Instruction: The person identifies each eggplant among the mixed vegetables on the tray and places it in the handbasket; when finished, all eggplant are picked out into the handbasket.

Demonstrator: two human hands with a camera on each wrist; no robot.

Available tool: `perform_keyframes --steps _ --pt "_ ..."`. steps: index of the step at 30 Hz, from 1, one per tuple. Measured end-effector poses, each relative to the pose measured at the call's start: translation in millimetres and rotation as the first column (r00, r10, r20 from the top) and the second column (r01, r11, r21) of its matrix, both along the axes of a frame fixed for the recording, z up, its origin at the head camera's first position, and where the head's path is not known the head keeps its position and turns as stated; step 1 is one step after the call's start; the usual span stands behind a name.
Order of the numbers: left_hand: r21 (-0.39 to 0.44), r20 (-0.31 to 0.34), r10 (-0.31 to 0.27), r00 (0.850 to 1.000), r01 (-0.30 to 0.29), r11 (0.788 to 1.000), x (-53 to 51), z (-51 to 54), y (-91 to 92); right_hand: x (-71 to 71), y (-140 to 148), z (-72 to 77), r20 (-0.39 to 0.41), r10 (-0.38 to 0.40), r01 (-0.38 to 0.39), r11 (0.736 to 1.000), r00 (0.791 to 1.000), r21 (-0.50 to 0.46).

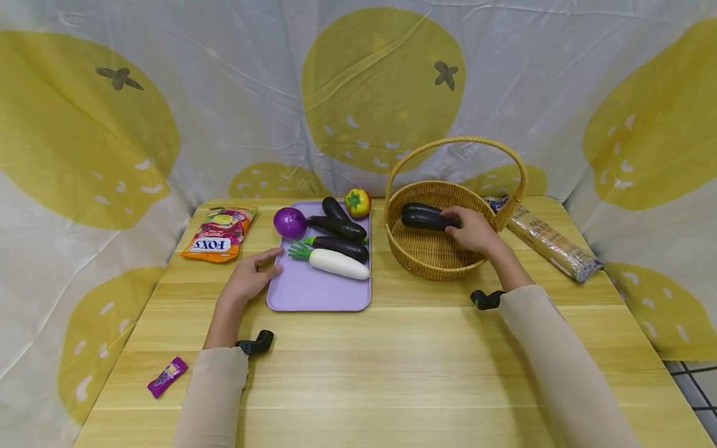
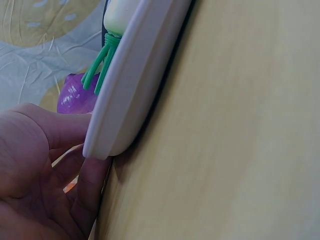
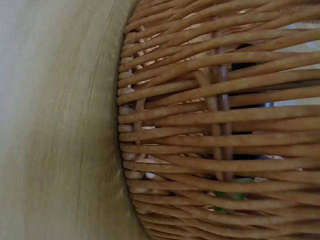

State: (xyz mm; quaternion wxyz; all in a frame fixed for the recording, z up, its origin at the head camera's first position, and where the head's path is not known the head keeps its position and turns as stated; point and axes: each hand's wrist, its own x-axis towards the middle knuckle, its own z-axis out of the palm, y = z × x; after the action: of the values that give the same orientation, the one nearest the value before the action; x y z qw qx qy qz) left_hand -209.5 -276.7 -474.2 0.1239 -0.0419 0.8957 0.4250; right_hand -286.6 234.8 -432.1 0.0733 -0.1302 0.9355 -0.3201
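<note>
My right hand (image 1: 473, 230) grips a dark eggplant (image 1: 421, 216) inside the wicker basket (image 1: 428, 270), under its tall handle. Only the basket's woven side (image 3: 225, 120) shows closely in the right wrist view, so that hand is hidden there. At the left edge of the lilac tray (image 1: 316, 295), my left hand (image 1: 249, 278) holds the rim, thumb above and fingers below in the left wrist view. On the tray lie a white radish (image 1: 338, 264) with green leaves, three dark eggplants (image 1: 342, 249) and a round purple vegetable (image 1: 289, 223). A yellow-red fruit (image 1: 357, 203) sits at its far corner.
An orange FOX'S candy bag (image 1: 218, 235) lies left of the tray, and a small purple packet (image 1: 167, 377) nearer the front left. Right of the basket is a long clear-wrapped package (image 1: 551, 242). Patterned cloth (image 1: 252, 124) hangs behind the wooden table (image 1: 392, 373).
</note>
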Motion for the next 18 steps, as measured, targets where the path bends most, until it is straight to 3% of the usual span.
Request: perform_keyframes --steps 8,18 --pt "-0.01 -0.014 -0.011 1.0 0.01 1.0 -1.9 0.0 -0.1 -9.8 -0.5 -7.6 0.028 0.002 -0.003 0.999 1.0 0.044" --pt "-0.012 -0.001 -0.008 1.0 0.008 1.0 -1.9 -1.0 -0.9 -2.6 -2.5 -2.1 0.008 -0.002 0.002 1.0 1.0 0.026"
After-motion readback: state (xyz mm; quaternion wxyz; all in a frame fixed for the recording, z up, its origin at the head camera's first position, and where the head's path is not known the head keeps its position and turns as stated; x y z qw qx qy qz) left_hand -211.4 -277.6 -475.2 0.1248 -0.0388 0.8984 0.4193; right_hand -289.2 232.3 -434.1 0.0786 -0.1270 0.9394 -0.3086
